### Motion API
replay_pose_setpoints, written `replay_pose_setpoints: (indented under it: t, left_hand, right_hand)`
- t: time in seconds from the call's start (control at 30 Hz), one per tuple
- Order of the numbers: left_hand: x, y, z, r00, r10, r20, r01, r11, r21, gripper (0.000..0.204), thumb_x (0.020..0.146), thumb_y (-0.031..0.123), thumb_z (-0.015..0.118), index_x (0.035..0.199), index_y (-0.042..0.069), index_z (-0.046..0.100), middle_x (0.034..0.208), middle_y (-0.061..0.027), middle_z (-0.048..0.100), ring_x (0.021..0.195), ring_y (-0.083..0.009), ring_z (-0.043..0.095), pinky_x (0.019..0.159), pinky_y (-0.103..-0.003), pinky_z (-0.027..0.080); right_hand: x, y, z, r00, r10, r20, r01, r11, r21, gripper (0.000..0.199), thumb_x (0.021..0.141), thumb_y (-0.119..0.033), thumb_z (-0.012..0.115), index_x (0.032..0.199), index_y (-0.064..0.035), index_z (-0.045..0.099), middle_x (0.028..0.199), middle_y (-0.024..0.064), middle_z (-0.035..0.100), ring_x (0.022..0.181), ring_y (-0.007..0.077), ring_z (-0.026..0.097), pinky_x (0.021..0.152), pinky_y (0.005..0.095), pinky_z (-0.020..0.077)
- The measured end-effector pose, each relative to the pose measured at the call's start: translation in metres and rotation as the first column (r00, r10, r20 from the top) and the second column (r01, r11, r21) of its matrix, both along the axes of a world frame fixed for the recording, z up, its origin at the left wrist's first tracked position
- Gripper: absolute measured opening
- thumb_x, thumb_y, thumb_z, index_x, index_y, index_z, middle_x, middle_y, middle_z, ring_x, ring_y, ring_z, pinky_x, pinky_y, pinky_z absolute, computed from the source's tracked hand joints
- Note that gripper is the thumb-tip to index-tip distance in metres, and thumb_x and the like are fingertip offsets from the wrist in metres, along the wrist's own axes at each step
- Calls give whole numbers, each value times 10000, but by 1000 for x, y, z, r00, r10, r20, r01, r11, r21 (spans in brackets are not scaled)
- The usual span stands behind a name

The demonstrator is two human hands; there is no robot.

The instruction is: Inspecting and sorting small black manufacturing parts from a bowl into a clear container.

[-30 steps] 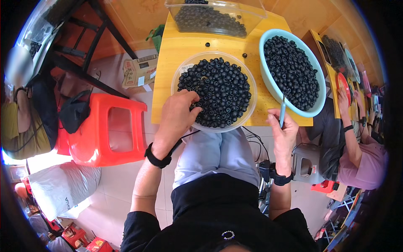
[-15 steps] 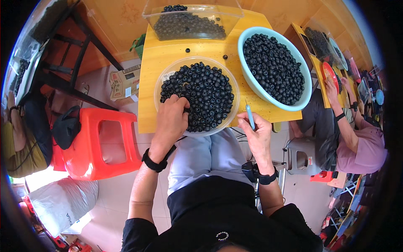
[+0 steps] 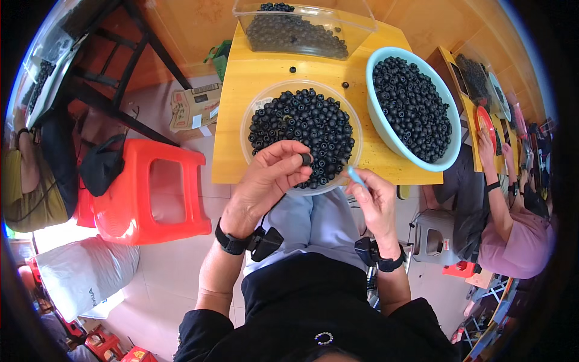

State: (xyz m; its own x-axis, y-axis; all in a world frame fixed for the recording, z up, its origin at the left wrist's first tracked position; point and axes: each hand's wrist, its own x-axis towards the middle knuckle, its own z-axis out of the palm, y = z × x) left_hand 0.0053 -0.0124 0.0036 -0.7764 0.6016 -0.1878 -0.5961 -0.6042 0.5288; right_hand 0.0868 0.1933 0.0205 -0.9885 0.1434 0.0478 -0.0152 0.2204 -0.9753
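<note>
So there's a yellow wooden table (image 3: 241, 120) carrying everything; at its far edge sits a clear plastic tub (image 3: 301, 27) full of dark round berries; at the right edge, hanging a bit over it, a light blue bowl (image 3: 386, 130) heaped with the same berries; at the near edge, right in the middle, a clear round bowl (image 3: 256, 105) also piled with them, its rim poking out over the table edge. A red plastic stool (image 3: 151, 193) stands on the floor just left of the table. The left hand (image 3: 265, 184) is over the near rim of the clear bowl, fingers curled in, pinching one single berry (image 3: 306, 159) between thumb and fingertips; the right hand (image 3: 374, 202) is closed loosely round a thin light blue tool (image 3: 354, 175), tip pointing at the clear bowl's rim. Two loose berries (image 3: 292, 69) lie on the table between tub and bowls.
</note>
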Motion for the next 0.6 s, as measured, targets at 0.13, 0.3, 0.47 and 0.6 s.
replay_pose_setpoints:
  t: [0.13,0.3,0.47,0.6]
  left_hand:
    - [8,6,-7,999,-24,46,22,999,40,188,865,53,567,1051,23,573,918,-54,621,814,-139,629,749,-248,532]
    - [12,12,-11,998,-40,40,39,999,37,185,864,62,573,1044,15,571,918,-69,625,814,-129,624,756,-244,529]
    - [15,15,-12,998,-51,42,49,997,58,182,861,64,579,1036,14,569,880,-57,620,791,-119,616,748,-235,521]
    - [15,16,-13,998,-58,40,55,996,75,175,861,64,580,1029,15,563,873,-55,615,788,-118,615,743,-233,521]
  right_hand:
    - [-5,-10,12,989,130,-72,-114,975,190,181,815,-130,604,922,12,633,788,138,624,658,221,592,613,271,452]
    - [-9,-12,17,970,188,-153,-117,915,386,156,817,-134,616,899,-4,638,728,112,607,559,205,569,492,288,422]
    - [-9,-11,21,969,196,-148,-109,884,454,145,815,-141,624,885,-15,637,679,98,580,519,204,549,481,296,418]
    - [-9,-10,23,966,196,-168,-84,854,513,144,811,-147,634,883,-23,634,653,88,560,507,204,541,478,302,414]
